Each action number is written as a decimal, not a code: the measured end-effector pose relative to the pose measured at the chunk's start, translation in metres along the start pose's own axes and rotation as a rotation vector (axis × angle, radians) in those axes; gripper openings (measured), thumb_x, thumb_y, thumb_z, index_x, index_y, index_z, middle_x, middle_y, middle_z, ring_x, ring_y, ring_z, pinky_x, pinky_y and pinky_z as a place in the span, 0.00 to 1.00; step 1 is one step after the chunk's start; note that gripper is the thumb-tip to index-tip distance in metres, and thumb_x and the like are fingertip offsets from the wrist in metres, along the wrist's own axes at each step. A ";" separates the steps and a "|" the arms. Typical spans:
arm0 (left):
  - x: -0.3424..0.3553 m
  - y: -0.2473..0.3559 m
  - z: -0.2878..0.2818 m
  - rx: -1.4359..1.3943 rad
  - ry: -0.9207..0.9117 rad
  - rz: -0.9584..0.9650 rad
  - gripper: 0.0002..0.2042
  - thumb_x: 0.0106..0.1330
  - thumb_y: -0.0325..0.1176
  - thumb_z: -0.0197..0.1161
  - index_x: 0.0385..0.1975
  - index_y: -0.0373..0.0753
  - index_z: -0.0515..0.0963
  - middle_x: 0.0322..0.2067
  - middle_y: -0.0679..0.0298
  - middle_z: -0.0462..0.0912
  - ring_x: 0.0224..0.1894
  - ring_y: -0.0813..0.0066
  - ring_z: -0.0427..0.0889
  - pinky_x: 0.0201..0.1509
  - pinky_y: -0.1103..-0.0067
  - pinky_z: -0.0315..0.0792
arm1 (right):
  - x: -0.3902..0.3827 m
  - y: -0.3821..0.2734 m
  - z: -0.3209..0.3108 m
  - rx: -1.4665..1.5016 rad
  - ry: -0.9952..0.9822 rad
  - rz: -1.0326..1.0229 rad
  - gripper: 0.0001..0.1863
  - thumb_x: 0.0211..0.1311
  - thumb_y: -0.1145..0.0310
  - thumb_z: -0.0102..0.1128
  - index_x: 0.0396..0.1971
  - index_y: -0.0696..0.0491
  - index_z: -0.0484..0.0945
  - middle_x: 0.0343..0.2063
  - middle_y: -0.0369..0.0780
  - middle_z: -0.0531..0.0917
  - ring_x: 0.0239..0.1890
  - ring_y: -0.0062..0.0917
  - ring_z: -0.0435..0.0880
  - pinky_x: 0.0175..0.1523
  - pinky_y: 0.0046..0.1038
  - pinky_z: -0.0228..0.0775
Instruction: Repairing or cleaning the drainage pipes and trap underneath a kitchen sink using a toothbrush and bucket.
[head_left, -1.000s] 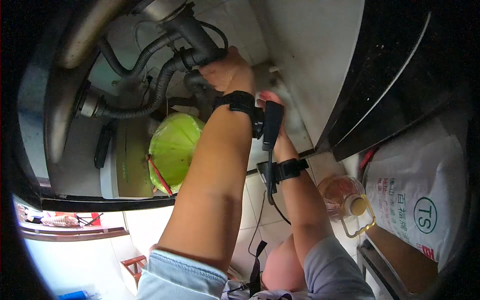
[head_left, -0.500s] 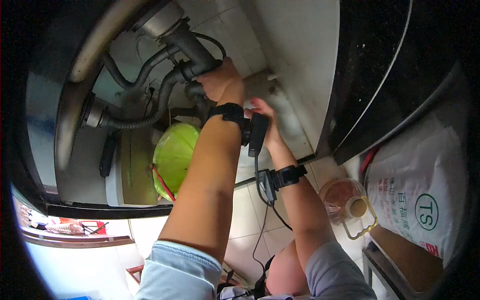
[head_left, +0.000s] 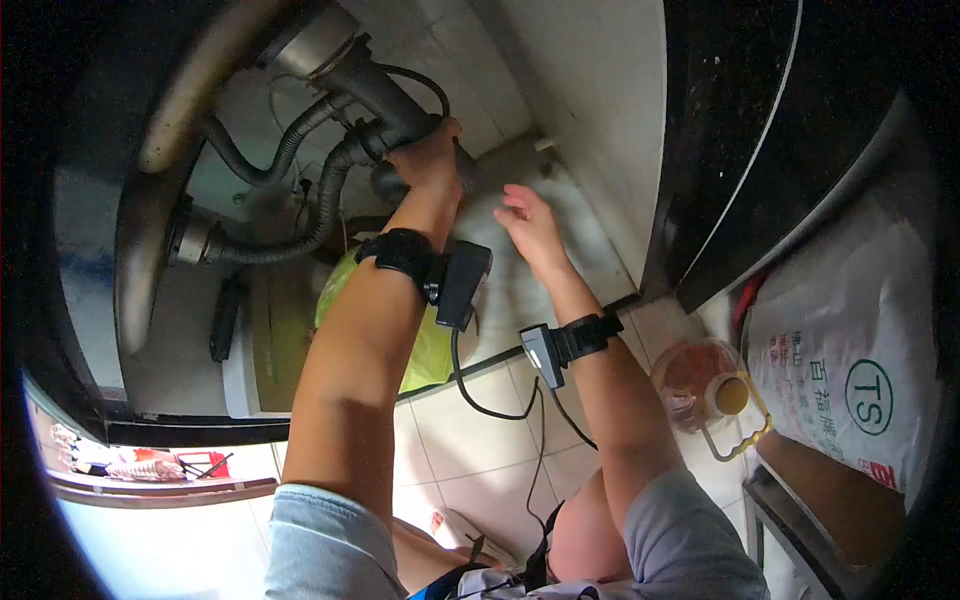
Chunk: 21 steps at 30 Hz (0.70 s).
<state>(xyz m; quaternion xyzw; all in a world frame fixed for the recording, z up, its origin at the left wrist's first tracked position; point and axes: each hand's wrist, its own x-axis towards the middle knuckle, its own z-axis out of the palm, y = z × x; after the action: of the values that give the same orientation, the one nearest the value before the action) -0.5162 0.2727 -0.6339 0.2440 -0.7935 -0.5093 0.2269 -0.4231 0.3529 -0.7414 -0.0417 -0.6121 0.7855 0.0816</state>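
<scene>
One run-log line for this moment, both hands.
left hand: at dark drain pipe, grip partly hidden | right hand: apart from pipe, nothing visibly held | green plastic: partly behind left forearm

Person's left hand point(head_left: 428, 165): at the lower end of the drainpipe point(head_left: 385, 95), fingers mostly hidden | left arm point(head_left: 362, 350): stretched up from below the drainpipe | right hand point(head_left: 532, 232): right of the drainpipe, apart from it, fingers loosely bent | right arm point(head_left: 622, 405): slanting up-left, below the drainpipe

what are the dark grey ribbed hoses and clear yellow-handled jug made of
Dark grey ribbed hoses: probably matt flexible plastic, given their corrugated bends. Clear yellow-handled jug: likely glossy plastic, see-through with bright highlights, though glass is possible.
</scene>
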 end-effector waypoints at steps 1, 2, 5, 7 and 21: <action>-0.005 0.003 0.001 0.011 -0.021 0.020 0.31 0.32 0.31 0.67 0.41 0.29 0.63 0.37 0.54 0.74 0.38 0.63 0.73 0.42 0.76 0.66 | 0.001 0.000 -0.001 -0.033 -0.002 -0.002 0.25 0.45 0.66 0.59 0.46 0.56 0.66 0.42 0.43 0.73 0.36 0.26 0.74 0.41 0.26 0.66; -0.010 0.005 0.001 0.023 -0.042 0.038 0.31 0.33 0.31 0.67 0.40 0.29 0.63 0.36 0.54 0.74 0.38 0.64 0.73 0.42 0.76 0.66 | 0.002 0.000 -0.002 -0.065 -0.006 -0.003 0.26 0.45 0.66 0.59 0.47 0.55 0.66 0.43 0.44 0.73 0.38 0.27 0.74 0.42 0.26 0.66; -0.019 0.000 -0.004 -0.366 -0.070 0.025 0.25 0.34 0.27 0.65 0.37 0.29 0.66 0.35 0.56 0.74 0.37 0.65 0.73 0.41 0.76 0.66 | 0.003 -0.006 0.005 -0.181 -0.003 -0.010 0.30 0.43 0.64 0.61 0.49 0.55 0.63 0.44 0.46 0.71 0.45 0.32 0.72 0.47 0.29 0.64; 0.003 -0.015 -0.012 -0.286 -0.237 0.121 0.22 0.36 0.25 0.64 0.36 0.30 0.67 0.33 0.58 0.74 0.35 0.66 0.72 0.39 0.75 0.66 | 0.008 -0.015 0.011 -0.226 -0.023 -0.041 0.32 0.43 0.64 0.61 0.50 0.55 0.62 0.45 0.47 0.70 0.47 0.35 0.70 0.49 0.30 0.62; 0.007 -0.020 -0.032 -0.521 -0.518 0.046 0.17 0.40 0.19 0.57 0.34 0.33 0.67 0.33 0.64 0.71 0.33 0.72 0.71 0.35 0.79 0.67 | 0.057 -0.061 0.041 -0.499 -0.223 -0.407 0.34 0.34 0.61 0.65 0.45 0.57 0.63 0.39 0.49 0.73 0.43 0.41 0.72 0.45 0.32 0.65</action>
<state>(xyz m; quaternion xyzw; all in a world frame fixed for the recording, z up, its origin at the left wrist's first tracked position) -0.4992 0.2388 -0.6396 0.0234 -0.6737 -0.7338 0.0844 -0.4808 0.3384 -0.6702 0.1487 -0.7863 0.5789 0.1567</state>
